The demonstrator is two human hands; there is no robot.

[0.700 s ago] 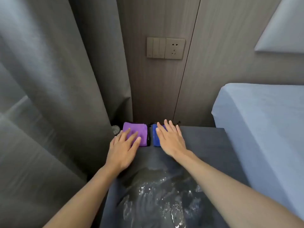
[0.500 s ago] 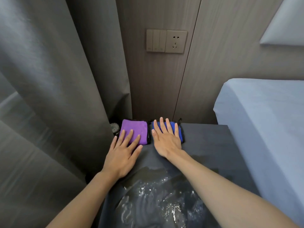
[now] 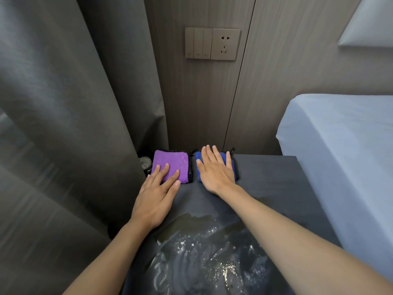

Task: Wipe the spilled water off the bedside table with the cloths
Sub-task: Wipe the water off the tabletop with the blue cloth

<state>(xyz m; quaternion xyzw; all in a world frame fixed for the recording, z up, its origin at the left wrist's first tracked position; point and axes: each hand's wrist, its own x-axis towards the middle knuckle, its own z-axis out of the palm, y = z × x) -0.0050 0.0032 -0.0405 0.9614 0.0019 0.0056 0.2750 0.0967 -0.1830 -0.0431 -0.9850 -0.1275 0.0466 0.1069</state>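
Two cloths lie side by side at the back of the bedside table [image 3: 276, 179], against the wall at twelve o'clock. My left hand [image 3: 156, 199] lies flat with fingers spread, only its fingertips [image 3: 167, 167] on the near edge of the purple cloth [image 3: 172, 161]. My right hand [image 3: 214, 171] is flat and open too, covering most of the blue cloth [image 3: 231, 160] (just its edges show). Neither hand grips anything. Spilled water [image 3: 202, 258] pools at six o'clock, between my forearms. A grey curtain [image 3: 74, 103] hangs at nine o'clock, the bed [image 3: 340, 145] at three.
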